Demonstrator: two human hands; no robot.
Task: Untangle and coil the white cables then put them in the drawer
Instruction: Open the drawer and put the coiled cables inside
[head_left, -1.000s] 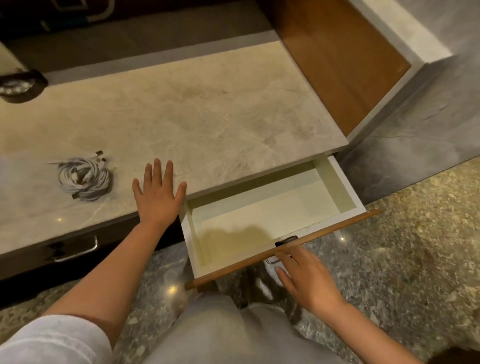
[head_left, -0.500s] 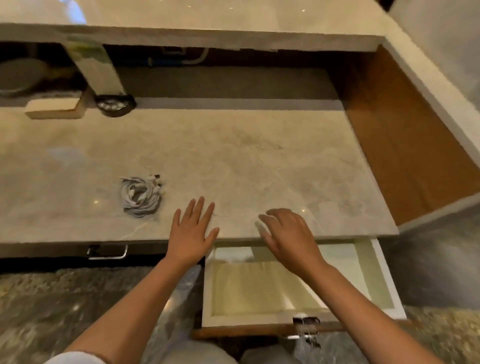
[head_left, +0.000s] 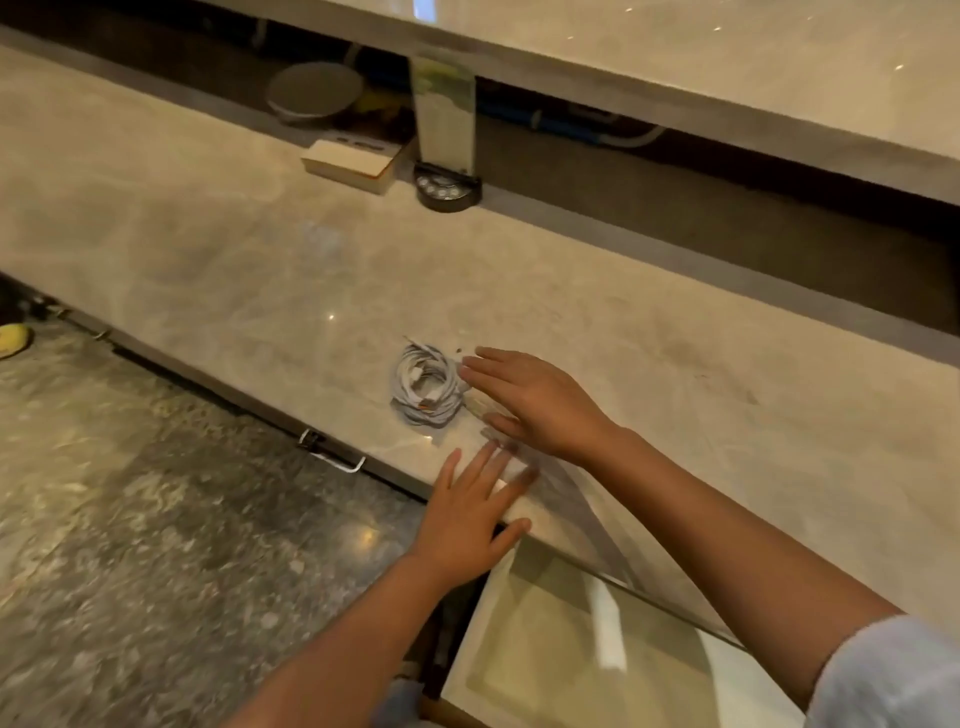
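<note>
A bundle of white cables (head_left: 426, 387) lies in a loose coil on the marble counter (head_left: 260, 291), close to its front edge. My right hand (head_left: 535, 400) reaches over the counter with fingers straight, fingertips just right of the bundle, nothing held. My left hand (head_left: 475, 514) rests flat on the counter's front edge, fingers spread, below the right hand. The white drawer (head_left: 519, 649) stands pulled open at the lower right, under my right forearm, with nothing visible inside.
A cream box (head_left: 350, 165), a round grey dish (head_left: 314, 93) and a black round base with a shiny post (head_left: 448, 187) stand at the back of the counter. A shut drawer's metal handle (head_left: 332, 453) sits left of my hands. Speckled floor lies below.
The view has swung left. My right hand has moved from the counter edge above the drawer across to the cable bundle. My left hand stays on the counter's edge.
</note>
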